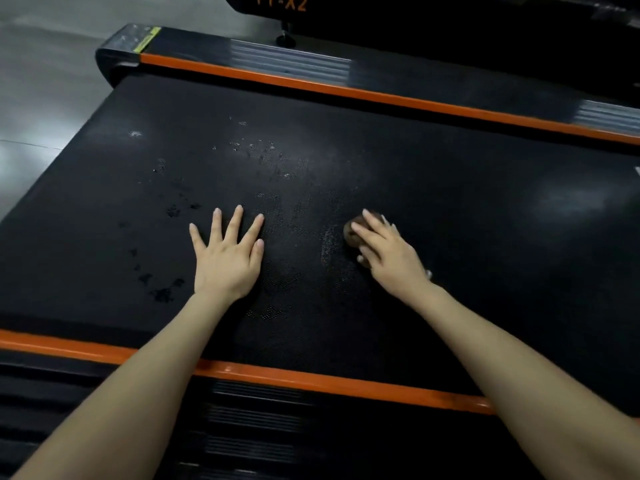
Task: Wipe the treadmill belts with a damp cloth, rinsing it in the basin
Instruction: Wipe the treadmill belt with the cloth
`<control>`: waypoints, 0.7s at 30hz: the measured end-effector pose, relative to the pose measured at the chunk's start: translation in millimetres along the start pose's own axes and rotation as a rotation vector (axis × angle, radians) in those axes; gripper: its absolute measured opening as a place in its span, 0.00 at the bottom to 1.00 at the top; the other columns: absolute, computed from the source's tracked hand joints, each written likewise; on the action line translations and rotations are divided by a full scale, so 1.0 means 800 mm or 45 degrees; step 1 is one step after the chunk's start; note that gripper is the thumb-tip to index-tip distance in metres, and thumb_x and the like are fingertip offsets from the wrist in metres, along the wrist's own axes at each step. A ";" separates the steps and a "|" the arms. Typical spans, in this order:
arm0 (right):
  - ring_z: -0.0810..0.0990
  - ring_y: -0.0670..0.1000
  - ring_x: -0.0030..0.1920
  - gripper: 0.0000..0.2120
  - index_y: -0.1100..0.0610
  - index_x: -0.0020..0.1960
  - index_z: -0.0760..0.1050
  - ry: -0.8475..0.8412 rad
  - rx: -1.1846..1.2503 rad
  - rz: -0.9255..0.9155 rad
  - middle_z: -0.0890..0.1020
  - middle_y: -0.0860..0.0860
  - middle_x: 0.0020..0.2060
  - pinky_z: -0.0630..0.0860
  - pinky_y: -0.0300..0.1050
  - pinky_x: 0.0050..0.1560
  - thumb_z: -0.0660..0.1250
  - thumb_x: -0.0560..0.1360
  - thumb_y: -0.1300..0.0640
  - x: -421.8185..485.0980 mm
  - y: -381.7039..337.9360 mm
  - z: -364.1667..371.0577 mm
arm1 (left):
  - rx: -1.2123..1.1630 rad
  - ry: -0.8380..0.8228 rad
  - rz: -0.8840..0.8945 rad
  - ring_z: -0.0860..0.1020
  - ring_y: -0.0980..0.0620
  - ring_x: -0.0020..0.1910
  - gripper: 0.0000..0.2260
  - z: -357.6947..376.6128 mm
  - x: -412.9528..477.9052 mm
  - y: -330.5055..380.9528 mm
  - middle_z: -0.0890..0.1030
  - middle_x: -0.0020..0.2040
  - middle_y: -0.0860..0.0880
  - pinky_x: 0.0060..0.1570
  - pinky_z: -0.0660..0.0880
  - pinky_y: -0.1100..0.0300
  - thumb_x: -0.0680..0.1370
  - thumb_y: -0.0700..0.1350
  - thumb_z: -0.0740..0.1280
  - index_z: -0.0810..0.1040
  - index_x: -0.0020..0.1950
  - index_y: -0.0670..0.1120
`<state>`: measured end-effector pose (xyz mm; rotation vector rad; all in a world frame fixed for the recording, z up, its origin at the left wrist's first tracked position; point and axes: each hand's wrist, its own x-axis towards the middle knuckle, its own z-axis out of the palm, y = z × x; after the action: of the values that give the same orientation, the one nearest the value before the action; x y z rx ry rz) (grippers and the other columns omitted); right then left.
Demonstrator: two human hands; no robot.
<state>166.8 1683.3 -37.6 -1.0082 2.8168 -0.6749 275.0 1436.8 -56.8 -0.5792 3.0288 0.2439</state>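
Wiping seems partway done: wet blotches (162, 292) mark the belt (450, 188) at its middle and left end, the right end looks untouched, and no basin shows. The cloth (350, 233) lies mid-belt, pressed under the nearly straight fingers of the right hand (388, 251). The left hand (227, 258) rests flat nearby, fingers spread, holding nothing.

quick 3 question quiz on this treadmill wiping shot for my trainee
1. True or false: the left hand lies flat on the belt, fingers spread.
2. The cloth is under: A) the left hand B) the right hand C) neither hand.
3. Fill in: the strips along the side rails are ___.

Key: 1 true; 2 B; 3 orange.
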 end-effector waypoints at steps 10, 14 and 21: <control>0.51 0.56 0.76 0.20 0.56 0.69 0.70 -0.324 0.197 -0.571 0.61 0.49 0.74 0.46 0.46 0.75 0.61 0.77 0.60 -0.104 -0.070 0.030 | 0.012 0.036 0.007 0.43 0.45 0.77 0.22 -0.001 -0.003 -0.005 0.49 0.79 0.51 0.71 0.40 0.37 0.82 0.56 0.44 0.50 0.77 0.59; 0.47 0.43 0.75 0.21 0.54 0.71 0.68 -0.447 0.156 -0.545 0.57 0.44 0.73 0.42 0.34 0.73 0.59 0.78 0.58 -0.136 0.003 -0.028 | 0.041 -0.008 0.030 0.45 0.46 0.77 0.22 -0.009 -0.006 -0.012 0.50 0.79 0.52 0.71 0.43 0.37 0.82 0.57 0.44 0.51 0.77 0.60; 0.55 0.54 0.74 0.21 0.53 0.69 0.70 -0.066 0.120 -0.269 0.62 0.47 0.72 0.52 0.45 0.73 0.56 0.77 0.54 -0.104 0.006 0.001 | -0.034 -0.061 0.008 0.49 0.43 0.77 0.22 -0.023 0.001 -0.011 0.53 0.78 0.51 0.72 0.47 0.40 0.82 0.56 0.44 0.56 0.76 0.58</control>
<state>229.1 1738.1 -46.8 -1.2979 2.6308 -0.7811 276.9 1425.2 -39.7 -0.5576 2.9858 0.2942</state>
